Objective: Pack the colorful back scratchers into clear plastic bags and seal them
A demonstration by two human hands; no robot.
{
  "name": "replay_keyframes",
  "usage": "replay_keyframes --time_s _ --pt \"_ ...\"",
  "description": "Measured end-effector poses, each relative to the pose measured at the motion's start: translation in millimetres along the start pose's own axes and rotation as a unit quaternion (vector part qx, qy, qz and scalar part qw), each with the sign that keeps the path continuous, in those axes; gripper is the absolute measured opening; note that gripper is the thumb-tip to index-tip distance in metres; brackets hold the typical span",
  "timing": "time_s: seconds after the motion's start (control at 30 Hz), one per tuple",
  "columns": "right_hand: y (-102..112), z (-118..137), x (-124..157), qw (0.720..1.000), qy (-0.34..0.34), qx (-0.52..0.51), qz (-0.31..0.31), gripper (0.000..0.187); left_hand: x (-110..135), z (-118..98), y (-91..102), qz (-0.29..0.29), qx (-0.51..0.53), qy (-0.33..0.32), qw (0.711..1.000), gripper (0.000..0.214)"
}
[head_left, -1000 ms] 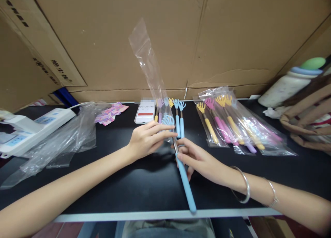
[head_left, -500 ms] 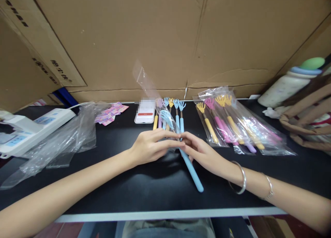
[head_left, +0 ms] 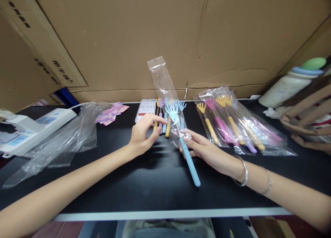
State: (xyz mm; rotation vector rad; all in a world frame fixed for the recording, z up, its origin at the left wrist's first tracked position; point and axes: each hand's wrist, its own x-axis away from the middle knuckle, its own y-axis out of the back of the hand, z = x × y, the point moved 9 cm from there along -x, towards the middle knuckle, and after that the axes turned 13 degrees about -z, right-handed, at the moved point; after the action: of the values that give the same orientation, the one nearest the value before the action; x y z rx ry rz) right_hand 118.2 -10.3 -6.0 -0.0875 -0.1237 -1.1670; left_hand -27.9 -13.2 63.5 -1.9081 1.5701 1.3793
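Observation:
A blue back scratcher (head_left: pixel 191 165) with a hand-shaped head is partly inside a clear plastic bag (head_left: pixel 162 78). The bag covers the head and neck, and most of the handle sticks out below. My right hand (head_left: pixel 203 146) grips the bag and the scratcher around the top of the handle. Left of it, my left hand (head_left: pixel 143 134) has its thumb and fingers apart and holds nothing. Its fingertips are near several unbagged back scratchers (head_left: pixel 160 117) in yellow, purple and blue, lying in a row behind.
On the right lie several bagged back scratchers (head_left: pixel 212 131), with a white bottle (head_left: pixel 286 88) and a brown bag (head_left: pixel 297 124) beyond. A phone (head_left: pixel 145 106), pink cards (head_left: pixel 111 114), loose plastic bags (head_left: pixel 72 138) and a power strip (head_left: pixel 38 127) are to the left. Cardboard (head_left: pixel 134 34) stands behind.
My left hand has let go of the bag and moved left. The bag now stretches up straighter over the blue back scratcher, while my right hand keeps hold of it.

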Motion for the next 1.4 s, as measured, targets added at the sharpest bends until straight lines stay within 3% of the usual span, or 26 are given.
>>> replay_keyframes --time_s 0.07,0.13,0.27,0.43,0.53,0.63,0.8,0.93,1.23,1.4 --pt "-1 -1 0 1.000 -0.004 0.000 0.003 0.039 3 23 -2.6 0.009 0.005 0.112 0.994 0.018" --pt "-5 -1 2 1.000 -0.012 0.002 0.016 0.040 9 36 -10.7 0.049 0.007 0.182 0.982 0.023" --pt "-14 1 6 0.998 -0.020 0.004 0.062 0.042 16 33 -21.0 0.088 0.024 0.223 0.970 0.032" --pt "-16 -1 8 0.996 -0.038 0.026 0.070 0.045 18 28 -26.7 0.055 0.128 0.293 0.946 0.036" --pt "-11 -3 6 0.997 -0.041 0.038 0.049 0.046 23 38 -28.7 0.033 0.162 0.362 0.917 0.039" --pt "-13 0 6 0.997 -0.029 0.036 0.068 0.045 24 51 -25.3 -0.009 0.197 0.408 0.892 0.037" --pt "-20 12 7 0.992 0.028 0.001 0.124 0.042 19 67 -17.1 -0.057 0.247 0.425 0.869 0.034" --pt "-23 19 12 0.983 0.091 0.030 0.160 0.034 18 75 -12.8 -0.069 0.245 0.439 0.862 0.034" --pt "-9 21 3 0.988 0.129 0.049 0.065 0.025 21 52 -32.3 0.052 0.207 0.379 0.900 0.048" --pt "-4 20 -1 0.990 0.125 0.048 0.049 0.027 20 46 -33.1 0.063 0.205 0.355 0.910 0.046"
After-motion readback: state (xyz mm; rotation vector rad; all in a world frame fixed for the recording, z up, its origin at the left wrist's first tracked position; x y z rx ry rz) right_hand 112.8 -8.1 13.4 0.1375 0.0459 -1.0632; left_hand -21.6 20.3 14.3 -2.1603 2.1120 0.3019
